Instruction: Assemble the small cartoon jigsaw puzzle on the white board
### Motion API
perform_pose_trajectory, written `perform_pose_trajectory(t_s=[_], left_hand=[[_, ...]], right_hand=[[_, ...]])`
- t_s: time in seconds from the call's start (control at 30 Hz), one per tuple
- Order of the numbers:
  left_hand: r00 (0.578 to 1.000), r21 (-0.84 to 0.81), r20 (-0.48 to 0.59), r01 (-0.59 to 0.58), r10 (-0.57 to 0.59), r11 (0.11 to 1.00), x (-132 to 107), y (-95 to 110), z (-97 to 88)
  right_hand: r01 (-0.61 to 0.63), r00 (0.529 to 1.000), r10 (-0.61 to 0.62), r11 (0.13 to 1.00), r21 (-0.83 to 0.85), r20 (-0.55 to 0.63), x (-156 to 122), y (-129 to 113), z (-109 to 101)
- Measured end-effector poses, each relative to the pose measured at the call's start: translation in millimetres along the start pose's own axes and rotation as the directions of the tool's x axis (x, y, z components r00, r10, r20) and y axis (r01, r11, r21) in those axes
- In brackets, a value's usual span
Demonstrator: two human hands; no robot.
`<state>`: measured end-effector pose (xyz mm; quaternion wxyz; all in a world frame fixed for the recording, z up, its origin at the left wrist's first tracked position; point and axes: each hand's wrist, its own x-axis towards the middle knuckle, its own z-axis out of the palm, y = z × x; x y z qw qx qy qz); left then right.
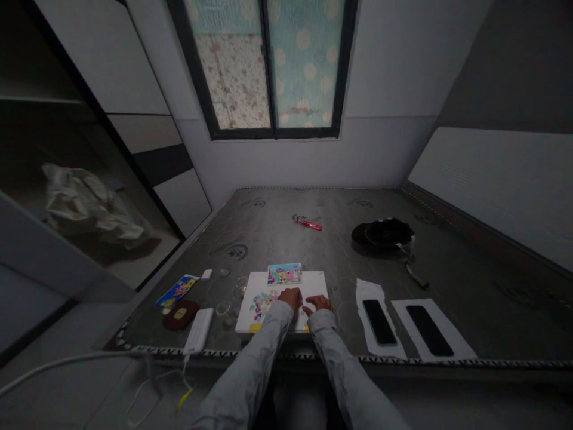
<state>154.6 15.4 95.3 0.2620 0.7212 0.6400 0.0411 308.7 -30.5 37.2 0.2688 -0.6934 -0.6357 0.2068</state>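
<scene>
A white board [313, 282] with a colourful cartoon picture partly laid on it rests near the front edge of a dark grey mattress [340, 251]. My left hand [290, 297] rests on the picture, fingers curled down on it. My right hand [319, 303] lies beside it, fingertips pressing on the board. Whether either hand pinches a small piece is too small to tell. A small cartoon card [285, 273] lies at the board's far edge.
Two dark phones [378, 321] [428, 329] lie on white paper to the right. A white power bank [199, 330], a brown pouch [180, 315] and a colourful sheet [177, 290] sit left. A red tool [308, 224] and a black cap [382, 233] lie farther back.
</scene>
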Motion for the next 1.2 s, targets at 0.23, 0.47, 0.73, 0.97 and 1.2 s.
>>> perform_pose_trajectory(t_s=[0.23, 0.47, 0.73, 0.97, 1.2], left_hand=[[0.999, -0.085, -0.039, -0.001, -0.002, 0.996, -8, 0, -1.5], [0.986, -0.144, -0.163, 0.021, -0.045, 0.989, -23, -2, -11.6], [0.985, -0.103, -0.115, 0.113, -0.125, 0.988, -34, -27, -23.4], [0.962, -0.048, -0.198, 0.184, -0.190, 0.982, -57, -29, -33.3], [0.939, -0.214, -0.279, 0.146, -0.203, 0.966, -116, -61, -37.8]], right_hand=[[-0.034, 0.999, 0.034, 0.996, -0.077, 0.002, 1, -2, 6], [-0.097, 0.995, 0.097, 0.993, -0.068, 0.001, 6, -10, 5], [-0.080, 0.996, 0.082, 0.994, -0.072, 0.026, 14, -19, 10], [-0.087, 0.995, 0.085, 0.995, -0.047, -0.047, 4, -6, -19], [-0.268, 0.939, 0.224, 0.952, -0.148, -0.260, -31, 81, -84]])
